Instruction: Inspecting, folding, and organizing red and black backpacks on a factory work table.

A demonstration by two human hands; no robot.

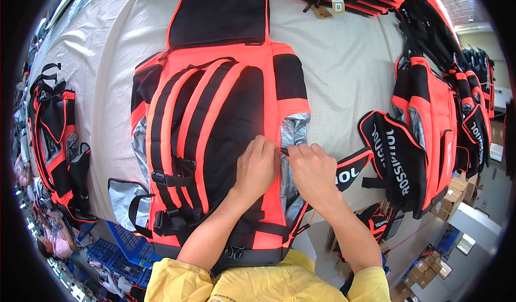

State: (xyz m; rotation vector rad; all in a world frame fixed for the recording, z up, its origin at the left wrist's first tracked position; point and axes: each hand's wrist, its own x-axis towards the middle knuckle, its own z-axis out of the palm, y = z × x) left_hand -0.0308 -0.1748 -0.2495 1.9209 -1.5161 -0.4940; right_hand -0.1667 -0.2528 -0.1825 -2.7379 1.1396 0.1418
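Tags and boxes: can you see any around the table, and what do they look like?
Paper hang tags: far edge of the table, on the orange bags; small tan-and-white rectangles.
Cardboard boxes: lower right, beside the table; brown cubes, stacked.
Blue crates: lower left, below the table; open lattice sides.

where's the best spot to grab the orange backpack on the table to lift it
Probably the two padded shoulder straps on the backpack, coming from above. It lies flat with its strap side up, so they arch clear of the back panel and leave room for fingers. Both hands are now at its right side seam.
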